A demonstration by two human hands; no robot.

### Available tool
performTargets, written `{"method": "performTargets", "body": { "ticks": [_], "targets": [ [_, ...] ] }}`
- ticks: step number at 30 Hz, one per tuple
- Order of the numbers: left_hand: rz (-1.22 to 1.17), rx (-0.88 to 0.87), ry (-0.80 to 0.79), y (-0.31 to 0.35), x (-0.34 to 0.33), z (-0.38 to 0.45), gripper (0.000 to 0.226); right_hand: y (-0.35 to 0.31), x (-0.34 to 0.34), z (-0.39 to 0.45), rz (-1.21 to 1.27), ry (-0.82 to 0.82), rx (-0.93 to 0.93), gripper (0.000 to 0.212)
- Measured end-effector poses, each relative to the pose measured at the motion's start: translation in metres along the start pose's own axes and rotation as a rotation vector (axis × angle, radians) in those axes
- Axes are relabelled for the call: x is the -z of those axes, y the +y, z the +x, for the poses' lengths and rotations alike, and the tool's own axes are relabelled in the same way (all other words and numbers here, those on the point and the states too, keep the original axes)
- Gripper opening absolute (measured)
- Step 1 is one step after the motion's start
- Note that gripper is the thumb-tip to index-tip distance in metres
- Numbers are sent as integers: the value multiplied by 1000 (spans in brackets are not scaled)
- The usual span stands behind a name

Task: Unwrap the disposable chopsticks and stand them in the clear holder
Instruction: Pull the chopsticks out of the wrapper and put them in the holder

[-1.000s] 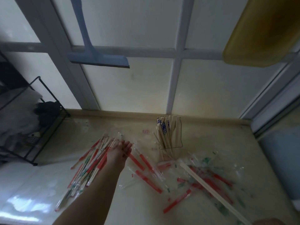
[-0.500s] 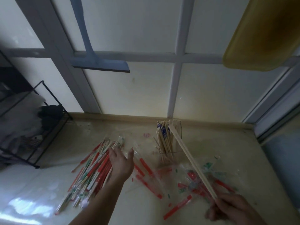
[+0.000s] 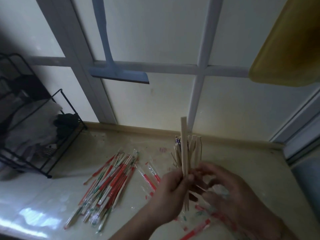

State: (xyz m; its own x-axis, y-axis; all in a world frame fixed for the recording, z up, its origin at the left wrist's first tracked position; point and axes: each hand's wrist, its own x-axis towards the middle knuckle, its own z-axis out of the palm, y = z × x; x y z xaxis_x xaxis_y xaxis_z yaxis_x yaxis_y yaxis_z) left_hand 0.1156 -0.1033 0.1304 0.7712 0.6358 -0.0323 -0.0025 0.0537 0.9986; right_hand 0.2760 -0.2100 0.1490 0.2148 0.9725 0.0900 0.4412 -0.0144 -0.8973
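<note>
A bare wooden chopstick pair (image 3: 184, 146) stands upright in front of me, gripped near its lower part by my left hand (image 3: 170, 193). My right hand (image 3: 230, 191) is just to its right, fingers curled toward the pair's lower end; whether it touches the wood is unclear. Behind the pair stands the clear holder (image 3: 194, 153) with several unwrapped chopsticks, partly hidden by my hands. A pile of wrapped chopsticks (image 3: 110, 184) in red, green and clear sleeves lies on the counter to the left.
Empty red-and-clear wrappers (image 3: 150, 179) lie scattered around and under my hands. A black wire rack (image 3: 43, 135) with cloths stands at the left. A blue squeegee (image 3: 119, 75) and a yellow board (image 3: 285, 49) hang on the window wall behind.
My left hand left the wrapped pile and moved right to grip the bare pair. The pair swung from slanted to upright, and my right hand rose closer to the holder.
</note>
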Motion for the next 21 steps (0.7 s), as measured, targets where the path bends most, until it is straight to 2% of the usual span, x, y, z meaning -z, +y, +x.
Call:
{"method": "performTargets", "body": {
  "ticks": [2,4,8,10,13,15,17,19,21],
  "targets": [
    [69,-18,-47,12,5,9,19,-24,12,17,242,-8,121,76],
    [164,-8,-135,19,9,18,21,-38,20,37,400,57,187,78],
    [354,-8,-196,22,14,26,20,-56,29,70,106,240,297,53],
    [432,-12,-93,11,23,22,22,-57,42,83,43,327,317,48],
    [503,63,325,-22,46,7,33,-44,56,111,-51,446,288,46],
    [452,153,527,-54,62,2,28,-26,50,128,-236,404,224,47],
    [473,289,628,-85,73,0,29,-4,34,136,-380,285,173,42],
    [588,450,647,-109,79,1,49,18,19,137,-497,192,170,37],
    [691,607,590,-121,78,6,74,38,11,138,-708,198,229,32]
  ]
}}
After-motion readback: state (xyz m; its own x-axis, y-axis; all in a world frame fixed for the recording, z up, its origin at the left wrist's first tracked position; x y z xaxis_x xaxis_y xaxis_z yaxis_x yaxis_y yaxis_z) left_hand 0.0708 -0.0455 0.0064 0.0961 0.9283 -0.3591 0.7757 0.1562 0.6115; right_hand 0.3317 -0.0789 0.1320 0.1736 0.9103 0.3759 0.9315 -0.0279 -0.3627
